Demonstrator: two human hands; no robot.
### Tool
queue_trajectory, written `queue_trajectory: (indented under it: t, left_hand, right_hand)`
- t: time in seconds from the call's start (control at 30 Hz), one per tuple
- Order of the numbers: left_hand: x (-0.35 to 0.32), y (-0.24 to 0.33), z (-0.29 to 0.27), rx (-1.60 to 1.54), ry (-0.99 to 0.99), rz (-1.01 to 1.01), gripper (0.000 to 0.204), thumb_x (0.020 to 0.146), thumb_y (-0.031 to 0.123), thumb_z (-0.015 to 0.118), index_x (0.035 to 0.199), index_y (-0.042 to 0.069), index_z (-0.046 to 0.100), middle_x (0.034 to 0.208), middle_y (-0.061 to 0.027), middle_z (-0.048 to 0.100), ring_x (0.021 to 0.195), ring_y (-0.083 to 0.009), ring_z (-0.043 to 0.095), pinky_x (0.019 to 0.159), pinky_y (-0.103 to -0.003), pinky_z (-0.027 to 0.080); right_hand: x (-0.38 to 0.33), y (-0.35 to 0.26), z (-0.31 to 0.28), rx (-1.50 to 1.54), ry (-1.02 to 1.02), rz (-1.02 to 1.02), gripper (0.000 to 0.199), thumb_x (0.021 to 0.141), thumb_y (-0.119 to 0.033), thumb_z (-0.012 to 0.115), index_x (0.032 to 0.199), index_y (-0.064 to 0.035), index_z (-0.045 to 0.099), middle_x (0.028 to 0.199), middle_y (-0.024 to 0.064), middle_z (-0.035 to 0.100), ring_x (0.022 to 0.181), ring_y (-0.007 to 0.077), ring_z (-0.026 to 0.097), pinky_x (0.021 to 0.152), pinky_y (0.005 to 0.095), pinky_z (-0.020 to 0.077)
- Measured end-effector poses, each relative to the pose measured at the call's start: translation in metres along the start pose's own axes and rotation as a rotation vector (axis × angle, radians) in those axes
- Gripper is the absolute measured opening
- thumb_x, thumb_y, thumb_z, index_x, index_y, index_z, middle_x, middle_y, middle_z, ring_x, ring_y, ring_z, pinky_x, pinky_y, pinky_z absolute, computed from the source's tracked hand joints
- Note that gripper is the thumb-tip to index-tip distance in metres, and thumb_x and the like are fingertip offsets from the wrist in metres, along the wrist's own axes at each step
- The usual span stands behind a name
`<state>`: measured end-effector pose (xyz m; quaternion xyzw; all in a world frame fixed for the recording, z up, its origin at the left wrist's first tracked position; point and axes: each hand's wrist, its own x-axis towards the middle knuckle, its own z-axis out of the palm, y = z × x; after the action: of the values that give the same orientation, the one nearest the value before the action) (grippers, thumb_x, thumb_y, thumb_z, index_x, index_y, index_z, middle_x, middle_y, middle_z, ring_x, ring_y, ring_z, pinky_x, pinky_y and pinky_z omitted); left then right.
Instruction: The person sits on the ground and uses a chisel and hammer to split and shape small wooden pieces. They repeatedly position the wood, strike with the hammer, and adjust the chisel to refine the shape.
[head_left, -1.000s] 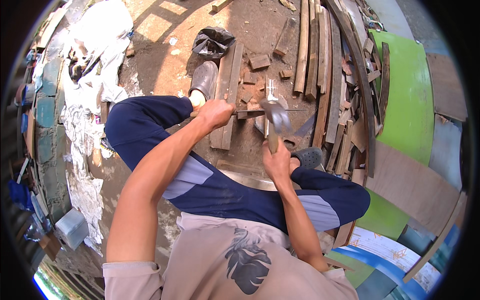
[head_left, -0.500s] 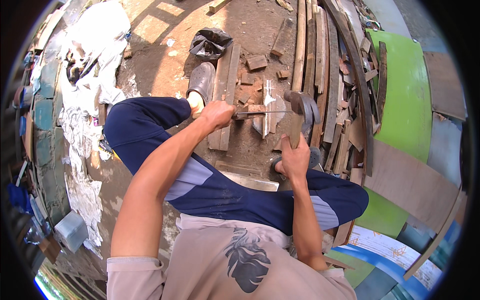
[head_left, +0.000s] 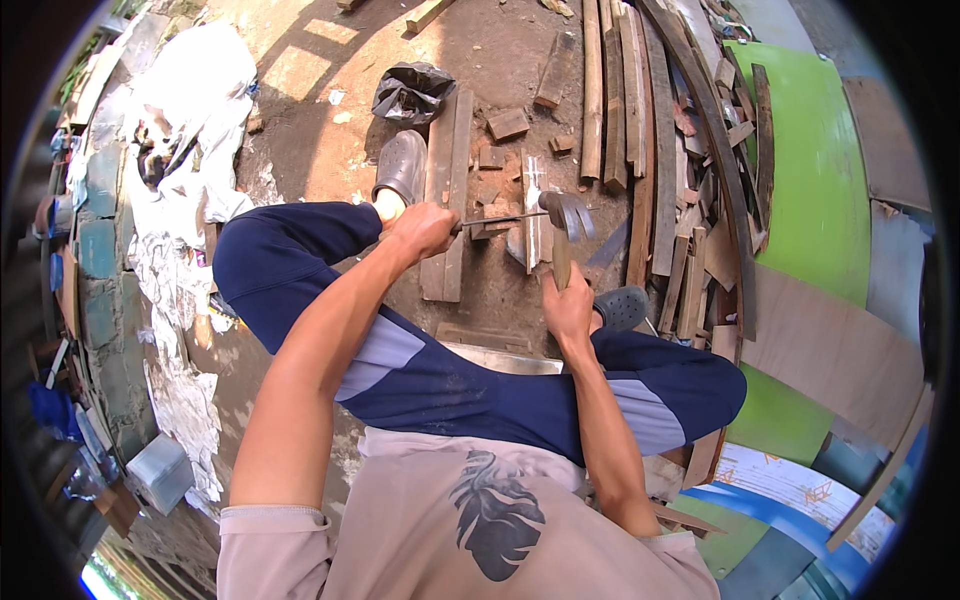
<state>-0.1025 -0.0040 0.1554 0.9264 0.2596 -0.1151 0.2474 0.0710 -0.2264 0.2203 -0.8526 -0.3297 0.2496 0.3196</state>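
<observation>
My left hand (head_left: 428, 230) is closed round the dark handle of a long thin metal tool (head_left: 505, 219), which points right; its exact kind is unclear. The shaft crosses over a small wood block (head_left: 494, 210) and a narrow board with white patches (head_left: 533, 240). In my right hand (head_left: 569, 305) is a claw hammer (head_left: 561, 262), gripped by its wooden handle. The hammer's dark metal head overlaps the tool's far end in view; whether they touch I cannot tell.
Long planks (head_left: 447, 200) lie beside my left shoe (head_left: 401, 165), below a black plastic bag (head_left: 412, 92). Several wood offcuts (head_left: 508, 124) are scattered ahead. Stacked timber strips (head_left: 662, 150) and a green panel (head_left: 815, 170) stand right; white sheeting (head_left: 195, 100) lies left.
The hammer has moved left and its head now overlaps the tool's far end. My right hand has shifted slightly left with it. My left hand keeps its grip on the tool.
</observation>
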Motion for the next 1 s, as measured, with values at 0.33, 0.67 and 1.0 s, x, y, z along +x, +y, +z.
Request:
queue_trajectory:
  t: [0.33,0.67,1.0]
  left_hand:
    - [-0.001,0.007,0.007,-0.018,0.018,-0.026,0.015,0.078,0.014,0.063,0.086,0.003,0.069,0.08,-0.0239,0.069,0.079,-0.0418,0.07,0.072,-0.051,0.056]
    - [-0.002,0.02,0.012,0.051,0.014,0.021,0.014,0.082,0.014,0.06,0.088,0.004,0.067,0.078,-0.0247,0.069,0.077,-0.0406,0.07,0.069,-0.051,0.056]
    - [0.005,0.013,0.023,0.031,0.074,0.02,0.014,0.08,0.011,0.059,0.088,0.003,0.066,0.076,-0.0249,0.068,0.075,-0.042,0.07,0.067,-0.052,0.055]
  right_hand:
    - [-0.005,0.006,0.005,0.004,-0.018,0.047,0.022,0.092,-0.02,0.061,0.101,0.0003,0.061,0.086,0.0294,0.066,0.088,0.0499,0.064,0.073,0.0508,0.0502]
    - [0.003,0.027,0.007,-0.034,-0.085,0.085,0.025,0.091,-0.022,0.063,0.104,0.0002,0.062,0.088,0.0302,0.066,0.09,0.0494,0.065,0.076,0.0506,0.0507]
    - [-0.008,0.011,-0.013,0.107,0.116,0.033,0.022,0.092,-0.022,0.064,0.097,-0.0006,0.062,0.077,0.0261,0.066,0.078,0.0469,0.066,0.067,0.0484,0.05]
